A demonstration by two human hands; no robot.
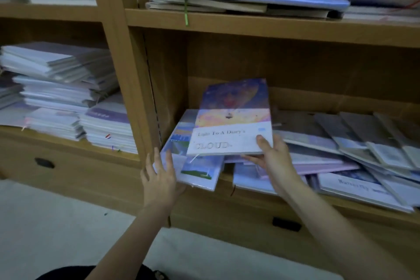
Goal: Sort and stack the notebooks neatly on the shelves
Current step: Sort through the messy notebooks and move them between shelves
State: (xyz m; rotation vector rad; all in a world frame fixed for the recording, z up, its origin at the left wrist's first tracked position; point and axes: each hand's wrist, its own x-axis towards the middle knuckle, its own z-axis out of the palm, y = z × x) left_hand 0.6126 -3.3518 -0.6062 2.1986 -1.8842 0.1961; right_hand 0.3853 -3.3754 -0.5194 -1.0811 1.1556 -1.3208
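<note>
Your right hand (271, 154) pinches the near corner of the purple-and-white "CLOUD" hardcover notebook (231, 120), held tilted above the lower wooden shelf (250, 191). Your left hand (160, 175), fingers spread, steadies the blue landscape-print notebook (197, 170) overhanging the shelf's edge. Risk: a one-corner grip may let the raised notebook pivot and slip; the overhanging one may slide off.

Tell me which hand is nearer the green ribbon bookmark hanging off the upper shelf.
Left. The left hand is below the green ribbon bookmark, slightly to its left; the right hand, pinching the CLOUD notebook, is farther right.
</note>
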